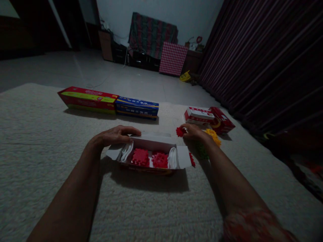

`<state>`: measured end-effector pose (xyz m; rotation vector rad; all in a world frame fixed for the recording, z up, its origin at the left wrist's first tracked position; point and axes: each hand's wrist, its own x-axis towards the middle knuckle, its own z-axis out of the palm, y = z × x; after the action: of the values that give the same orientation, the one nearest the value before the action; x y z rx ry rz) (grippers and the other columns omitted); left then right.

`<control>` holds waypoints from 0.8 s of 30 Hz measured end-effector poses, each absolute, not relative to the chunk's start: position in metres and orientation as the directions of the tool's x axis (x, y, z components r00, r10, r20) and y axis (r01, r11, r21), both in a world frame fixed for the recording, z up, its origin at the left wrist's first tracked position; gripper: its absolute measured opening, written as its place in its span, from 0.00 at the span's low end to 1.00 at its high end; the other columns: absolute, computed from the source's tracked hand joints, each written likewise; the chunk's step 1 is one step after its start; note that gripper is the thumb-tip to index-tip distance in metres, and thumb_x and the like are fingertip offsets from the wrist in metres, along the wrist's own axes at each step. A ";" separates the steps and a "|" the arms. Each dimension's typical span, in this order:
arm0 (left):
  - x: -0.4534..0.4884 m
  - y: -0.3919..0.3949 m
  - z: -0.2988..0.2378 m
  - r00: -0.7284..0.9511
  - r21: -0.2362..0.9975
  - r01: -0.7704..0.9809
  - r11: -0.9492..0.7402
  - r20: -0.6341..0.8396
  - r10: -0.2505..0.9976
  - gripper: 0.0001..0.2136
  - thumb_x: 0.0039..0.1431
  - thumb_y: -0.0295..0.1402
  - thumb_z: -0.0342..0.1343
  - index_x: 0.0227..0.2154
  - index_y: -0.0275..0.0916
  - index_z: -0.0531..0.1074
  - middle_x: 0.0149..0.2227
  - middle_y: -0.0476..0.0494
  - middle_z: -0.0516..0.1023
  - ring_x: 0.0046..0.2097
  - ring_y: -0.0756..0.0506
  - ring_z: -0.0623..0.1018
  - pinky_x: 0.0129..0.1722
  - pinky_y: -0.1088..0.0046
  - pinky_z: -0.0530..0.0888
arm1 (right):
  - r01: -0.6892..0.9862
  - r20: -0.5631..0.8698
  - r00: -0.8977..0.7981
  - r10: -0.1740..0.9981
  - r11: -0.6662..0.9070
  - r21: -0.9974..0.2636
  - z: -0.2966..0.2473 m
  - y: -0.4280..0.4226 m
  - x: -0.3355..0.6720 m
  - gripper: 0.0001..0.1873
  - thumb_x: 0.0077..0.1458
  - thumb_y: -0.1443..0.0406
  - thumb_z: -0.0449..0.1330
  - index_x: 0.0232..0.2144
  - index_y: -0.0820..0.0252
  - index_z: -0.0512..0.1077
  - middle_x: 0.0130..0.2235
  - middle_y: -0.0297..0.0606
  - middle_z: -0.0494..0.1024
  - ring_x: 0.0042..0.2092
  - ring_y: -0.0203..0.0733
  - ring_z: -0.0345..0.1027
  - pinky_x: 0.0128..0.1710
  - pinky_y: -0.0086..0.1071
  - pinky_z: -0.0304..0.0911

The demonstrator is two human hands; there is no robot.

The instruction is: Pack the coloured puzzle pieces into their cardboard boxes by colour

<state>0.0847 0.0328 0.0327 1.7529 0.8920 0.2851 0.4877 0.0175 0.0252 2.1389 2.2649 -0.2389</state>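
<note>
An open cardboard box [151, 170] lies before me with its flaps spread. Inside are two red toothed plastic blocks [140, 157], between folded white wads [172, 158] at either end. My left hand [118, 135] grips the box's far left edge, thumb and fingers around the back flap. Beyond the box's right end, my right hand [193, 132] pinches a small red toothed piece [179, 131]. Under and beside my right forearm lie yellow toothed pieces [214, 136] and green pieces [202, 150], partly hidden. Another red piece [192, 159] shows beside the right flap.
Across the mat [63, 161] stand a long red and yellow-green box [88, 100] and a blue box [137, 108], end to end. Farther right are a white and red carton [198, 115] and a dark red box [222, 120]. A dark curtain [242, 60] hangs along the right.
</note>
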 end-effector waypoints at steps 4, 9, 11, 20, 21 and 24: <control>0.085 0.032 0.034 0.686 0.887 0.444 -0.125 -0.247 0.685 0.26 0.51 0.37 0.61 0.55 0.43 0.76 0.56 0.42 0.78 0.45 0.42 0.79 0.42 0.70 0.74 | 0.999 -0.177 -0.027 0.984 0.020 -0.043 0.023 0.021 0.488 0.17 0.52 0.67 0.66 0.47 0.58 0.78 0.50 0.47 0.81 0.50 0.52 0.75 0.47 0.37 0.67; 0.085 0.031 0.035 0.677 0.885 0.450 -0.122 -0.249 0.692 0.26 0.49 0.38 0.62 0.55 0.42 0.76 0.57 0.42 0.78 0.49 0.40 0.78 0.45 0.70 0.74 | 0.994 -0.056 -0.068 0.996 0.063 -0.086 0.030 0.015 0.494 0.18 0.54 0.62 0.67 0.48 0.58 0.76 0.52 0.47 0.79 0.52 0.50 0.73 0.51 0.39 0.67; 0.085 0.031 0.035 0.676 0.884 0.449 -0.131 -0.241 0.696 0.26 0.49 0.38 0.62 0.54 0.42 0.77 0.57 0.42 0.78 0.51 0.40 0.78 0.46 0.69 0.74 | 0.990 0.052 -0.089 0.995 0.094 -0.105 0.038 0.005 0.492 0.17 0.55 0.63 0.65 0.48 0.57 0.76 0.51 0.47 0.78 0.52 0.51 0.73 0.52 0.41 0.67; 0.085 0.033 0.033 0.689 0.885 0.437 -0.158 -0.216 0.691 0.26 0.49 0.36 0.61 0.54 0.42 0.77 0.58 0.41 0.78 0.53 0.39 0.77 0.47 0.68 0.73 | 0.744 0.315 -0.486 0.815 0.575 -0.340 0.106 -0.089 0.414 0.17 0.60 0.60 0.64 0.50 0.58 0.72 0.49 0.46 0.79 0.50 0.49 0.74 0.50 0.43 0.70; 0.085 0.033 0.033 0.691 0.887 0.434 -0.157 -0.216 0.690 0.26 0.49 0.36 0.61 0.54 0.42 0.77 0.58 0.41 0.78 0.53 0.39 0.77 0.47 0.68 0.73 | 0.712 0.299 -0.517 0.802 0.597 -0.369 0.109 -0.097 0.403 0.17 0.60 0.61 0.64 0.50 0.58 0.72 0.50 0.46 0.79 0.50 0.49 0.74 0.50 0.42 0.69; 0.085 0.034 0.032 0.688 0.893 0.429 -0.132 -0.229 0.689 0.27 0.49 0.36 0.62 0.55 0.42 0.76 0.58 0.42 0.78 0.52 0.39 0.77 0.47 0.68 0.73 | 0.646 0.253 -0.572 0.780 0.619 -0.446 0.102 -0.106 0.377 0.15 0.58 0.64 0.66 0.48 0.59 0.72 0.50 0.46 0.78 0.50 0.47 0.73 0.50 0.40 0.69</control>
<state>0.0847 0.0335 0.0315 1.7652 0.8941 0.2850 0.3771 -0.1062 0.1018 1.4978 3.2010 -0.5653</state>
